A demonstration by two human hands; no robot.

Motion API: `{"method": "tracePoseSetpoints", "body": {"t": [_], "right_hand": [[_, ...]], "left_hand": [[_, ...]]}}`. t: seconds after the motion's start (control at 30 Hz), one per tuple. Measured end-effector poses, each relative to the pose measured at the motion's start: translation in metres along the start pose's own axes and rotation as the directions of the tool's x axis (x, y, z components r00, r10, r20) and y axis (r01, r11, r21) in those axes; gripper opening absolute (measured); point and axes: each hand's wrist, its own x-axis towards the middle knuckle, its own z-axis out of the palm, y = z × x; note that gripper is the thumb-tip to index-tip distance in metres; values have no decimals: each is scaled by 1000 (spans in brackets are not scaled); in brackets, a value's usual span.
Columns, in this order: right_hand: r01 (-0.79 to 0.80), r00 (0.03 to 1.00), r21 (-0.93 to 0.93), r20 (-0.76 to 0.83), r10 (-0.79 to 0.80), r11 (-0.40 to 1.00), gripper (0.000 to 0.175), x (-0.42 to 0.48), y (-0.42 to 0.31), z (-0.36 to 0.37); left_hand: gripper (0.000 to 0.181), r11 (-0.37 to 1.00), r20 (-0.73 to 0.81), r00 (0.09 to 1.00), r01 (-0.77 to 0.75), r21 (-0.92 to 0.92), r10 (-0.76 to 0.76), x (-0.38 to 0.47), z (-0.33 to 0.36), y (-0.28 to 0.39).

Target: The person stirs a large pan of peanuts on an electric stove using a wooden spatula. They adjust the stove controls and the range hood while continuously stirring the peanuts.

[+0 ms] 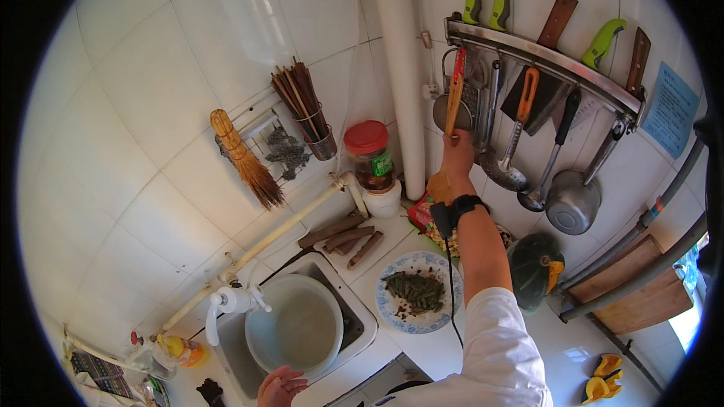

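My right hand (458, 155) reaches up to the wall rack, its fingers closed around the handle of a wooden spatula (454, 96). The spatula's red loop is at the rack, and its blade hangs below my hand. Low in the picture, my left hand (283, 385) is partly cut off, fingers apart and holding nothing. It is nearest to a pale plastic basin (305, 322) of cloudy water, which stands in the sink (237, 370). A blue-patterned plate (390, 316) with dark green cut vegetable pieces (416, 292) lies on the counter below my right forearm.
The metal rack (543, 51) carries several knives, a slotted skimmer (506, 172), a ladle (531, 199) and a saucepan (574, 200). Below are a cut green pumpkin (534, 271), root pieces (339, 237) and a red-lidded jar (370, 158). A black cable (452, 294) hangs from my right wrist.
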Motion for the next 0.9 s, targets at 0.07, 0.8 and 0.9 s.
{"method": "tracePoseSetpoints", "body": {"t": [0.07, 0.8, 0.9], "right_hand": [[100, 994, 25, 36, -101, 995, 29, -8, -7, -4], [173, -133, 650, 760, -637, 740, 24, -393, -144, -47], [99, -386, 751, 633, -671, 652, 21, -485, -158, -59]], "left_hand": [[56, 1000, 16, 1000, 12, -4, -12, 6, 0, -2], [32, 233, 130, 674, -421, 876, 727, -47, 17, 12], [38, 104, 134, 757, -258, 961, 640, -84, 3, 1]]}}
